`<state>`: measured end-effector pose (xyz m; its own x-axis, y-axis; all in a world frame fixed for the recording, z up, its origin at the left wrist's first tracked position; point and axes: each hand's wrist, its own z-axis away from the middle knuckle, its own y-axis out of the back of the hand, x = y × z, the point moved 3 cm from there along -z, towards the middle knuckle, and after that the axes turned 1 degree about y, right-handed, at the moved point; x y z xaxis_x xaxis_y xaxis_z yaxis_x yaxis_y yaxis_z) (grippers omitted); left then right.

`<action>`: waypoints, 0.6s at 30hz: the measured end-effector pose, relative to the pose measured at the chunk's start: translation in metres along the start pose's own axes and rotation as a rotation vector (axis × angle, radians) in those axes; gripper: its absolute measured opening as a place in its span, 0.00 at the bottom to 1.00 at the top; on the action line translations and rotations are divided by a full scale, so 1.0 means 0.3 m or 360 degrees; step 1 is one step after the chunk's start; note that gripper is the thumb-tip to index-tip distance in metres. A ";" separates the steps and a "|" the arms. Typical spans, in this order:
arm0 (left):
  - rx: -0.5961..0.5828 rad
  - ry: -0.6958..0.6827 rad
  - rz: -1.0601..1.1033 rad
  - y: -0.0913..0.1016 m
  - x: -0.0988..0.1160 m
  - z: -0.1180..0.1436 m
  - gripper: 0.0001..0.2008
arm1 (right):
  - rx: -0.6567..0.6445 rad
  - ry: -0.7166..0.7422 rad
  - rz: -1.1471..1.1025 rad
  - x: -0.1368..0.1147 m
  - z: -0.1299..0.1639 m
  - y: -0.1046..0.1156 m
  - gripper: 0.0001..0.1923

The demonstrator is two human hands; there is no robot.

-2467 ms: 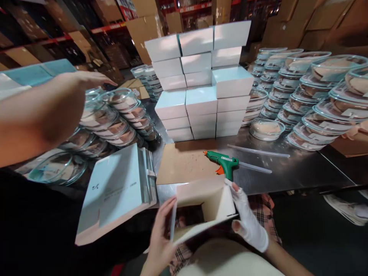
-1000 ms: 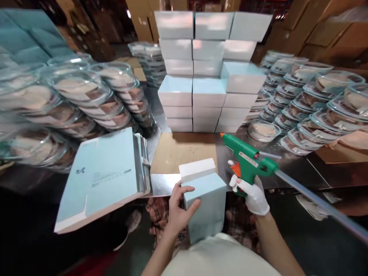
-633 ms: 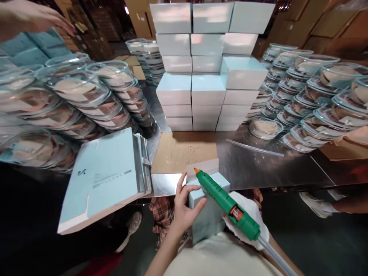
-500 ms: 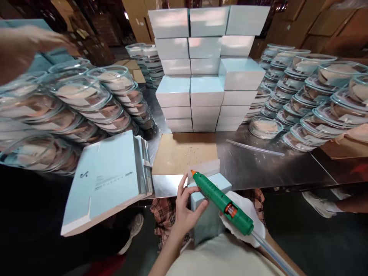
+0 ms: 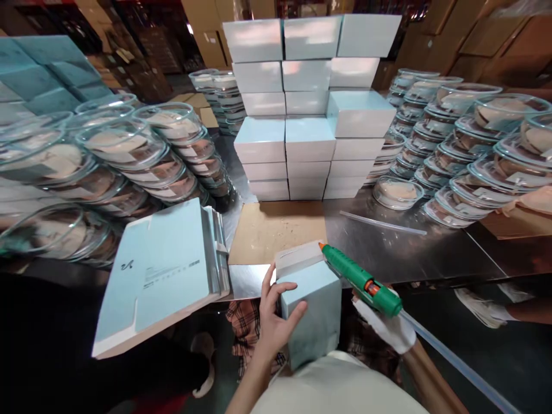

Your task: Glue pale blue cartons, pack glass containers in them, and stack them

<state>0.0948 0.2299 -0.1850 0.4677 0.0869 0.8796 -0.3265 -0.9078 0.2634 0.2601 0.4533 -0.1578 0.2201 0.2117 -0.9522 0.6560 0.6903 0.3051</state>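
Observation:
My bare left hand (image 5: 275, 322) grips a pale blue carton (image 5: 317, 307) by its left side, fingers over the top edge and thumb on the near face. The carton leans at the table's front edge, and its far flap (image 5: 297, 257) stands raised. In my white-gloved right hand (image 5: 388, 330) is a green glue gun (image 5: 357, 278), its orange nozzle by the flap's right end. A long clear glue stick (image 5: 457, 359) trails from the gun's rear. The gun's handle is mostly hidden behind its body.
A cardboard sheet (image 5: 276, 227) lies ahead, before stacked white-and-blue boxes (image 5: 310, 138). Flat cartons (image 5: 164, 264) are piled at left. Stacks of round glass containers (image 5: 125, 149) line both sides. Another glue stick (image 5: 383, 223) rests on the metal table (image 5: 366, 247).
The glue gun has moved right, from the flap's left end to its right end, uncovering the carton's top. My left hand stays on the carton. Another person's arm has left the upper left.

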 end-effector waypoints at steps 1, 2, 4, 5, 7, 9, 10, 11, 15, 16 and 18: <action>0.0016 0.0015 0.0003 0.003 -0.008 0.002 0.14 | 0.0018 -0.0070 -0.0042 0.009 -0.013 0.007 0.14; 0.0033 0.0030 0.0008 0.006 -0.015 0.004 0.14 | 0.0012 -0.0160 -0.0115 0.015 -0.032 0.006 0.16; 0.0076 0.0052 0.0035 0.011 -0.025 0.006 0.14 | -0.0047 -0.0356 -0.0323 0.016 -0.092 -0.020 0.20; 0.0095 0.0062 0.0056 0.012 -0.027 0.006 0.15 | -0.0092 -0.0426 -0.0414 0.012 -0.130 -0.044 0.22; 0.0119 0.0073 0.0088 0.013 -0.026 0.007 0.16 | -0.0164 -0.0496 -0.0489 0.006 -0.214 -0.100 0.24; 0.0134 0.0072 0.0095 0.013 -0.021 0.009 0.17 | -0.0211 -0.0541 -0.0444 0.009 -0.288 -0.142 0.25; 0.0137 0.0072 0.0095 0.014 -0.018 0.010 0.17 | -0.0229 -0.0562 -0.0408 0.014 -0.316 -0.152 0.25; 0.0146 0.0070 0.0099 0.015 -0.017 0.012 0.18 | -0.0235 -0.0577 -0.0360 0.019 -0.334 -0.151 0.26; 0.0176 0.0102 0.0149 0.021 -0.018 0.014 0.19 | -0.0083 -0.0554 -0.0100 0.010 -0.328 -0.074 0.18; 0.0177 0.0119 0.0156 0.020 -0.019 0.013 0.20 | -0.0008 -0.0487 -0.0054 -0.009 -0.314 -0.055 0.16; 0.0158 0.0139 0.0171 0.012 -0.016 0.008 0.23 | -0.0007 -0.0291 -0.0073 -0.065 -0.283 -0.053 0.19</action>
<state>0.0934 0.2252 -0.1894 0.3597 0.0187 0.9329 -0.2861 -0.9494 0.1294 0.1841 0.4968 -0.1452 0.3179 0.0512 -0.9467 0.6653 0.6994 0.2612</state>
